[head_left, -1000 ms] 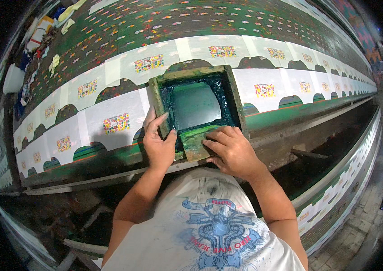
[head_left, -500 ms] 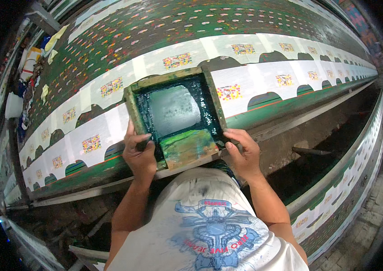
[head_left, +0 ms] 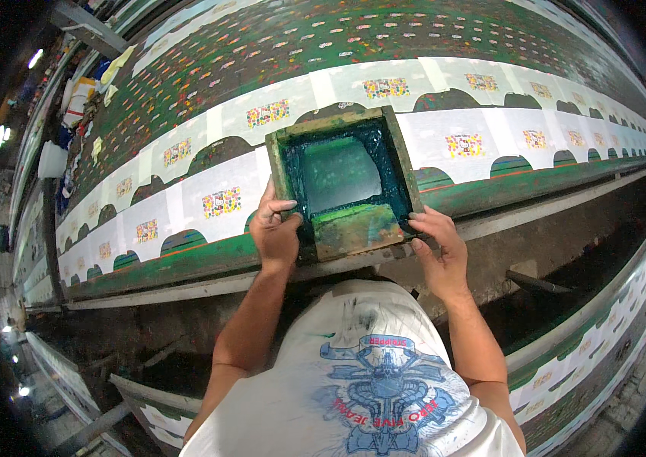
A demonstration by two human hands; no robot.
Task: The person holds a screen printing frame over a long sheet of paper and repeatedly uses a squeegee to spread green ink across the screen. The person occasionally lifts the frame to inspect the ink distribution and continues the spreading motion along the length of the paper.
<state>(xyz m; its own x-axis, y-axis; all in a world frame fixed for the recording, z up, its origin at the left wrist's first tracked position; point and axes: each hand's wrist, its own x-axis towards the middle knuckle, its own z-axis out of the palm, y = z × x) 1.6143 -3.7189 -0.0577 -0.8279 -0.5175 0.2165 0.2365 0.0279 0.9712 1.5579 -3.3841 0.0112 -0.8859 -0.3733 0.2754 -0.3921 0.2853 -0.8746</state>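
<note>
Long green printing tables point(head_left: 186, 263) are running across the frame from lower left to upper right, carrying a row of white fabric pieces point(head_left: 224, 202), each bearing a small multicoloured print. At the centre, the person's left hand point(head_left: 275, 228) is gripping the lower left side of a wooden-framed printing screen point(head_left: 344, 183), thumb hooking over the frame's inner edge and fingers wrapping its outer side. The right hand point(head_left: 438, 247) is holding the lower right corner of the same frame, fingertips pressing against the wood, palm sitting just below and to the right of it. So the screen is lying between the two hands and just above them in the picture, over one of the white pieces near the table's near edge; whether it is resting flat or hovering slightly is hard to tell. Its mesh is looking dark teal with a paler patch in the middle, and greenish ink is smearing its lower band. Below the hands, a white printed shirt point(head_left: 368, 388) is filling the bottom centre. In the upper left, a white tub point(head_left: 52, 160) and scattered rags point(head_left: 113, 72) are sitting on a further table.
</note>
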